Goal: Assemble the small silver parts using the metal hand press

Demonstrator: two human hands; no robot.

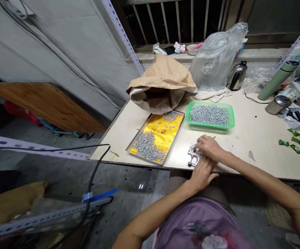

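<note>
A small metal fixture with a red-and-black part (pixel 193 156) lies near the front edge of the table. My right hand (pixel 209 147) is over its right side, fingers curled down and closed; what they pinch is too small to make out. Just below, my left hand (pixel 203 173) lies at the table edge with its thumb stretched apart and its fingers extended towards the fixture. The right hand covers the left fingertips. Left of the fixture is a shallow tray (pixel 174 140) lined with yellow cloth, bearing small metal screw-like parts (pixel 148 147). Behind my hands stands a green basket (pixel 209 126) filled with similar parts.
A brown paper bag (pixel 165 74) lies open behind the tray. Further back are a clear plastic bag (pixel 209 62) and a metal kettle (pixel 238 76). At right stand a green bottle (pixel 278 80), a steel cup (pixel 278 104) and several green-wrapped sweets (pixel 296 148).
</note>
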